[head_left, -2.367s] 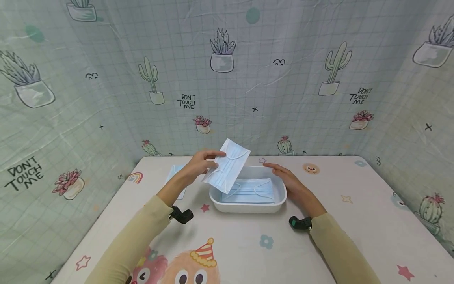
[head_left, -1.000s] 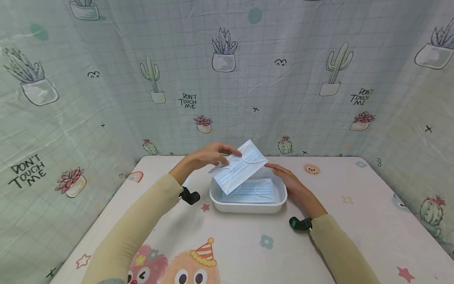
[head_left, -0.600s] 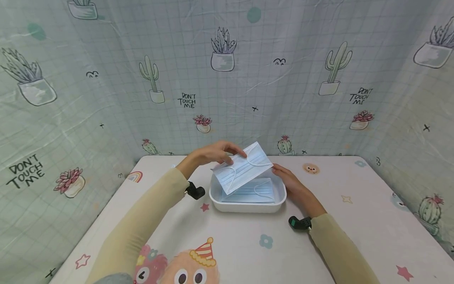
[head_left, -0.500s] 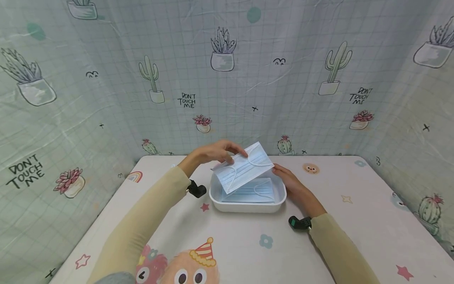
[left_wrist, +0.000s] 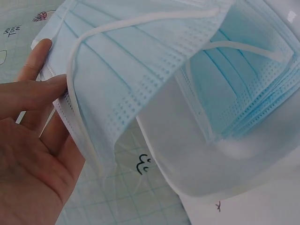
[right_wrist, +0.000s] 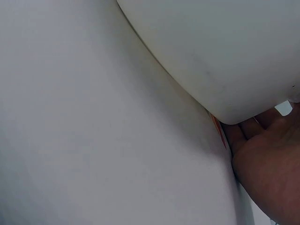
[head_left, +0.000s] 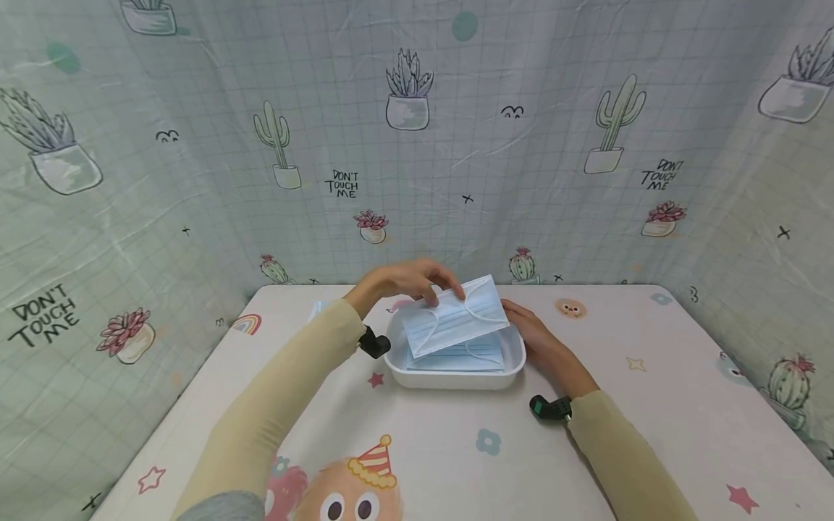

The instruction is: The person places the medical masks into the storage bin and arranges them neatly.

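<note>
My left hand (head_left: 412,279) pinches a light blue disposable face mask (head_left: 459,317) by its far left edge, thumb on one side and fingers on the other. The mask hangs tilted over a white plastic tub (head_left: 449,380), its white ear loops facing up. Inside the tub lies a stack of similar masks (left_wrist: 243,82), partly covered by the held one. My right hand (head_left: 539,339) rests against the tub's right outer wall. In the right wrist view its fingers (right_wrist: 255,129) lie along that wall, their tips partly hidden.
Another blue mask (head_left: 317,310) lies on the table left of the tub, mostly hidden behind my left arm. The white table (head_left: 495,477) carries printed cartoon figures. A cactus-patterned curtain (head_left: 339,87) surrounds the back and sides.
The left hand has carried its mask to the right, and the mask is now lower and flatter over the tub. The right hand has stayed at the tub's side.
</note>
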A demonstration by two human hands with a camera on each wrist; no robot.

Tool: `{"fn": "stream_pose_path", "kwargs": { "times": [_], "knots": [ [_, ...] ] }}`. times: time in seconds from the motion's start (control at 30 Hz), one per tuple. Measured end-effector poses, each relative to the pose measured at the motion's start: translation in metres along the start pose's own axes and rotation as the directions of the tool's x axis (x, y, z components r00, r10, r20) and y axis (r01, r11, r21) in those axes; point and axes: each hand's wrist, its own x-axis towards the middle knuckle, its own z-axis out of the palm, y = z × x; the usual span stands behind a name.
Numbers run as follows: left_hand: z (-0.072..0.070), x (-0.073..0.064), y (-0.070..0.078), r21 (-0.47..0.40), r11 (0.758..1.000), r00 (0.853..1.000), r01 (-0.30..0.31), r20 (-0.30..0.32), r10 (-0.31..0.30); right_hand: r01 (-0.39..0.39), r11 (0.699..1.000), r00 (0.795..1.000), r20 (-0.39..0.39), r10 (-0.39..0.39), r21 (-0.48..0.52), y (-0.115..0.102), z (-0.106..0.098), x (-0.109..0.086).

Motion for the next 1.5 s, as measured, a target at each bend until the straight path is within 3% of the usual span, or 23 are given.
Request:
{"fn": "stream_pose_path", "kwargs": {
  "times": [0.27,0.57,0.77,1.1,1.33,1.5],
  "knots": [
    [0.005,0.011,-0.001,0.045,0.996,0.996,0.072,0.054,-0.074,-0.02,1.0,1.0,-0.001,0.02,-0.019,0.001,-0.002,0.002],
    [0.011,0.02,-0.001,0.057,0.994,0.989,0.095,0.111,-0.101,-0.041,0.999,0.999,-0.012,0.041,-0.027,-0.001,-0.002,0.002],
    [0.016,0.024,-0.004,0.059,0.99,0.98,0.127,0.146,-0.135,-0.014,0.999,1.0,0.013,0.015,-0.05,-0.004,-0.001,0.003],
    [0.022,0.032,-0.013,0.129,0.983,0.981,0.13,0.13,-0.147,0.021,0.997,1.0,0.008,-0.02,-0.073,-0.002,-0.001,0.003],
    [0.028,0.033,-0.011,0.145,0.985,0.984,0.09,0.141,-0.111,0.016,0.995,1.0,0.004,-0.016,-0.1,-0.001,-0.001,0.002],
    [0.031,0.034,-0.011,0.16,0.984,0.989,0.073,0.117,-0.092,0.023,0.995,1.0,0.004,-0.023,-0.096,-0.001,-0.001,0.002]
  ]
}}
